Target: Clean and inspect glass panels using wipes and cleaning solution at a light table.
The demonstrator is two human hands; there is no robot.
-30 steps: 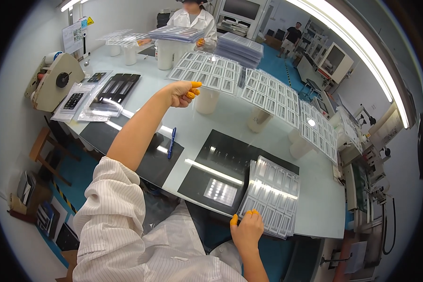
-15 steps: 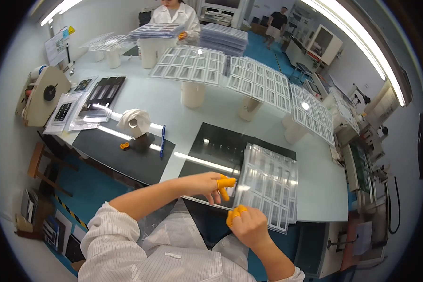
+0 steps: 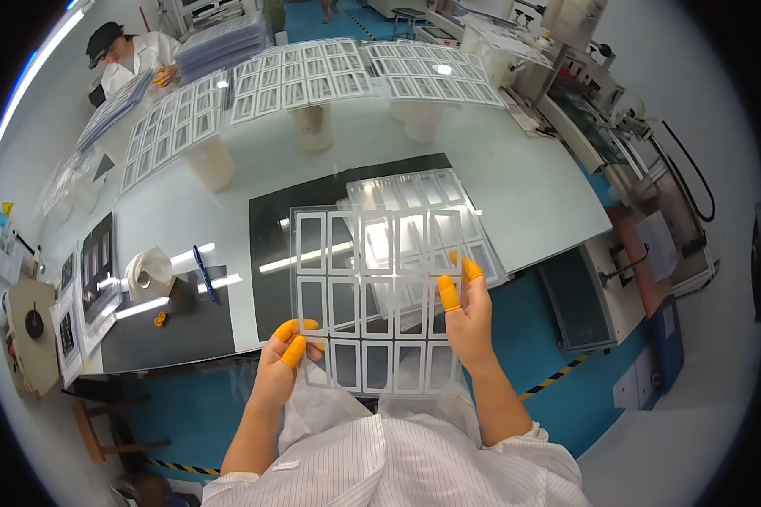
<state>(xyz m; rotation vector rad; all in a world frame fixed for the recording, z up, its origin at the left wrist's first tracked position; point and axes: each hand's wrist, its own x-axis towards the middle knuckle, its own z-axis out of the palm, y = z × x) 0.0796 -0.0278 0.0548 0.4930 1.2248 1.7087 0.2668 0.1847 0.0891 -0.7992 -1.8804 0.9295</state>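
A clear plastic sheet [image 3: 379, 306] printed with rows of white rectangular frames is held up in front of me, over the table's near edge. My left hand [image 3: 281, 359] pinches its lower left edge. At the right edge my right hand [image 3: 469, 317] grips it. Orange finger cots cover the thumb and a finger of each hand. Behind the held sheet, a stack of similar clear sheets [image 3: 423, 188] lies on a black mat [image 3: 271, 245], partly hidden by it.
More framed sheets [image 3: 300, 80] rest on white tubs [image 3: 313, 128] across the table. To the left are a paper roll [image 3: 150, 275], a blue pen [image 3: 204, 272], orange finger cots [image 3: 160, 319] and black panels [image 3: 98, 258]. A co-worker [image 3: 135, 55] handles sheets at the far left.
Both hands have taken hold of a sheet from the right-hand stack and lifted it before me. The view has turned to the right.
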